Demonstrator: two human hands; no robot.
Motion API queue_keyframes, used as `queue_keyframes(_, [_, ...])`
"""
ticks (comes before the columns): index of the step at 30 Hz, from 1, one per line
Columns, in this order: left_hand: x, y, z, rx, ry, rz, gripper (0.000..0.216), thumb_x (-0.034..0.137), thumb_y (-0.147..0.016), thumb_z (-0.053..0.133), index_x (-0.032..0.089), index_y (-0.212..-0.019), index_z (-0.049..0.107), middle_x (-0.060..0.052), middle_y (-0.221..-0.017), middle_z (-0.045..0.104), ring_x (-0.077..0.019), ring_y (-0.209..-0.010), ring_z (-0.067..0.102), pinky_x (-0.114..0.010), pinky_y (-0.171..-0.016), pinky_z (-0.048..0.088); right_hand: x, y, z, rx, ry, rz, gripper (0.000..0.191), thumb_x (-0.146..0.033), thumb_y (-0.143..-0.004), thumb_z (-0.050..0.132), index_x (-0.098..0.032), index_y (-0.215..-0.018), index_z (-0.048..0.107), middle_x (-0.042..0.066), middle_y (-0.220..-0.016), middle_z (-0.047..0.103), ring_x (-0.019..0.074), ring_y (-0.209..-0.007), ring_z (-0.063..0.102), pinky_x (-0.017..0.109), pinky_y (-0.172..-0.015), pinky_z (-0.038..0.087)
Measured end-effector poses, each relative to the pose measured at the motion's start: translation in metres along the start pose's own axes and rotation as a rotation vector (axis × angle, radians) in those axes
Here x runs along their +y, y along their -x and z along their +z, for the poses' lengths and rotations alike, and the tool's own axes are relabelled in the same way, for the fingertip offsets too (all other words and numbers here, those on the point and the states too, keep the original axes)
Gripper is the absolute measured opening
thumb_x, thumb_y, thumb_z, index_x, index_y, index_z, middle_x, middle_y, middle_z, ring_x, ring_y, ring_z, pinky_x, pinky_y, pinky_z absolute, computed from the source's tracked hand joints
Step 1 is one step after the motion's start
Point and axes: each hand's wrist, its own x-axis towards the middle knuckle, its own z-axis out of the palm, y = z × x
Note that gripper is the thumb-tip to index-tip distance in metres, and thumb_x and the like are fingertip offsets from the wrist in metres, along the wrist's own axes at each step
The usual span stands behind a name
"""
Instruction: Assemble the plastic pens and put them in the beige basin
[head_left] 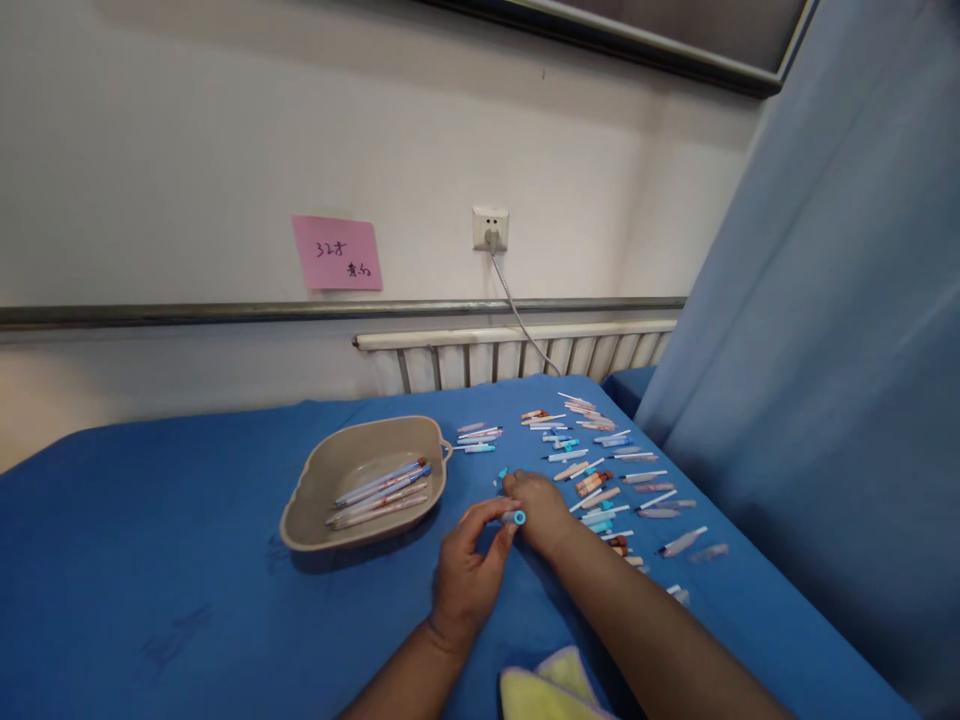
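My left hand (pixel 469 565) pinches a light-blue pen barrel (pixel 514 517), its round end facing me, between thumb and fingers. Just beyond it, my right hand (pixel 536 508) is lowered to the cloth, palm down. Its fingers are curled, and the back of the hand hides whatever may be in them. A small teal pen part (pixel 502 473) lies by those fingertips. To the right, pen parts are spread in small groups, among them white refills (pixel 655 499), brown pieces (pixel 594 484) and teal pieces (pixel 600 525).
A beige basin (pixel 300 543) with several assembled pens (pixel 382 495) stands on the blue cloth (pixel 225 600) at left. More pen parts (pixel 478 436) lie beside its handle. A yellow cloth (pixel 551 690) is close to me. A blue curtain (pixel 810 350) hangs at right.
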Motion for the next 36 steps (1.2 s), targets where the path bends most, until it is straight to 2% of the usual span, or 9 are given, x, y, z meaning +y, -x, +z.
queue_keyframes(7, [-0.003,-0.001,-0.001,0.003,-0.028,-0.011,0.017,0.027,-0.075,0.065,0.022,-0.091,0.07,-0.004,-0.093,0.07,-0.0211,-0.091,0.062,-0.031,-0.088,0.045,0.0,0.007,0.0,0.008,-0.006,0.064,0.021,-0.016,-0.087,0.042,-0.014,-0.096,0.061,0.013,-0.097,0.064,0.022,-0.09,0.061,0.028,-0.076,0.042])
queue_keyframes(12, [-0.008,-0.007,-0.004,0.105,-0.015,-0.08,0.02,0.03,-0.074,0.066,0.021,-0.092,0.069,-0.004,-0.091,0.07,-0.0197,-0.088,0.062,-0.03,-0.085,0.045,0.011,0.019,-0.002,0.001,-0.029,0.122,0.02,-0.009,-0.081,0.047,-0.011,-0.096,0.061,0.014,-0.096,0.065,0.0235,-0.09,0.06,0.029,-0.076,0.041])
queue_keyframes(19, [-0.019,-0.014,-0.001,0.228,0.049,-0.167,0.023,0.035,-0.069,0.07,0.017,-0.084,0.066,-0.005,-0.087,0.071,-0.0194,-0.085,0.064,-0.028,-0.081,0.047,0.017,0.024,-0.001,0.059,-0.122,0.163,0.018,-0.02,-0.087,0.046,-0.018,-0.099,0.059,0.008,-0.097,0.064,0.0195,-0.092,0.059,0.026,-0.077,0.039])
queue_keyframes(23, [-0.025,-0.015,-0.001,0.243,0.078,-0.194,0.027,0.036,-0.068,0.071,0.017,-0.086,0.065,-0.005,-0.086,0.071,-0.0198,-0.085,0.064,-0.029,-0.08,0.048,0.008,0.011,0.004,0.085,-0.161,0.148,0.018,-0.027,-0.086,0.049,-0.02,-0.098,0.06,0.007,-0.099,0.063,0.0202,-0.092,0.058,0.026,-0.076,0.039])
queue_keyframes(26, [-0.027,-0.016,-0.001,0.248,0.078,-0.194,0.028,0.036,-0.068,0.071,0.017,-0.086,0.064,-0.005,-0.087,0.07,-0.0202,-0.086,0.065,-0.029,-0.08,0.048,0.001,0.003,0.01,0.103,-0.187,0.157,0.015,-0.021,-0.084,0.051,-0.017,-0.093,0.062,0.01,-0.096,0.063,0.0223,-0.091,0.058,0.028,-0.076,0.039])
queue_keyframes(31, [-0.025,-0.017,0.0,0.186,0.059,-0.192,0.025,0.036,-0.07,0.069,0.017,-0.085,0.064,-0.004,-0.087,0.071,-0.0199,-0.086,0.065,-0.028,-0.08,0.048,-0.001,0.009,0.006,0.178,-0.281,0.186,0.017,-0.019,-0.087,0.043,-0.016,-0.09,0.059,0.009,-0.089,0.065,0.0201,-0.085,0.059,0.027,-0.073,0.039])
queue_keyframes(34, [-0.024,-0.015,0.0,0.088,-0.012,-0.189,0.027,0.036,-0.073,0.066,0.018,-0.092,0.067,-0.005,-0.089,0.071,-0.0208,-0.086,0.065,-0.03,-0.08,0.048,0.008,0.023,-0.003,0.292,-0.479,0.235,0.02,-0.026,-0.091,0.038,-0.018,-0.091,0.056,0.004,-0.079,0.064,0.016,-0.073,0.059,0.024,-0.065,0.041])
queue_keyframes(36, [-0.023,-0.014,0.001,0.026,-0.058,-0.171,0.029,0.036,-0.075,0.064,0.02,-0.099,0.068,-0.005,-0.092,0.072,-0.0218,-0.088,0.065,-0.032,-0.082,0.048,0.015,0.034,-0.01,0.432,-0.889,0.26,0.019,-0.033,-0.087,0.046,-0.018,-0.083,0.056,0.0,-0.069,0.06,0.0144,-0.064,0.056,0.024,-0.06,0.041])
